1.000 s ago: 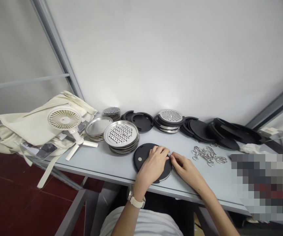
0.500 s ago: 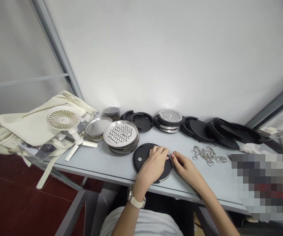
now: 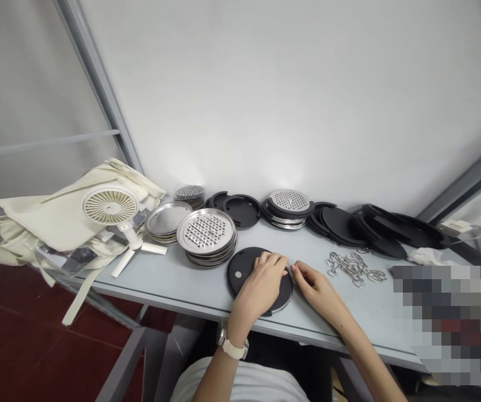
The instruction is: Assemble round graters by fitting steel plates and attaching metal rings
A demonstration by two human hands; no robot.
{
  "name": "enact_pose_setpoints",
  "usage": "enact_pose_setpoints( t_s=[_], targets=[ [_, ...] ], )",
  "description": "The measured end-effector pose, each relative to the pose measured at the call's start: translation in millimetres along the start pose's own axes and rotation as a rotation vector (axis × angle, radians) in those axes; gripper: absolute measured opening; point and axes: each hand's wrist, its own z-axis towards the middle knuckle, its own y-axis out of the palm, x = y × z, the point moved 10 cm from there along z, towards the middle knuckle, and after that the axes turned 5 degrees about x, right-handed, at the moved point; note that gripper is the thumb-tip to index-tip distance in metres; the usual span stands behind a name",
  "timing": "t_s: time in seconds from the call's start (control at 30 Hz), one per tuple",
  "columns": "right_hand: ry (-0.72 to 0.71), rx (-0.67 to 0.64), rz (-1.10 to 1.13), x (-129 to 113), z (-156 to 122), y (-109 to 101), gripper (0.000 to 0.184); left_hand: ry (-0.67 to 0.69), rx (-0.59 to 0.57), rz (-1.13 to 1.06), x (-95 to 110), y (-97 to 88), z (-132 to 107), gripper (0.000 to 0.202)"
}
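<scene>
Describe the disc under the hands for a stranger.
On the pale grey table, find the stack of perforated steel grater plates. Just right of it lies a round black disc with a steel rim. Unlike the other black discs, it lies alone, under the left hand.

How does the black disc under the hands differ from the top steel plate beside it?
The black disc is matte; the steel plate is shiny. The disc shows one pale spot; the plate has rows of holes. The disc lies under the left hand; the plate tops a stack. Both are round.
</scene>
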Motion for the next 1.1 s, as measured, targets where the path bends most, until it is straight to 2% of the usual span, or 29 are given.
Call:
enact_pose_setpoints(
  t_s=[0.2, 0.53, 1.1],
  targets=[
    [-0.008, 0.001, -0.011, -3.4, -0.3, -0.7, 0.033, 0.006, 0.005, 0.006, 0.7, -0.1, 0.1, 0.015],
    [-0.111, 0.001, -0.222, -9.4, -2.1, 2.9, 0.027, -0.001, -0.015, -0.022, 1.7, 0.0, -0.3, 0.022],
    [-0.067, -0.009, -0.285, -7.9, -3.0, 2.9, 0.024, -0.001, -0.013, -0.046, 3.1, -1.3, -0.3, 0.022]
  ],
)
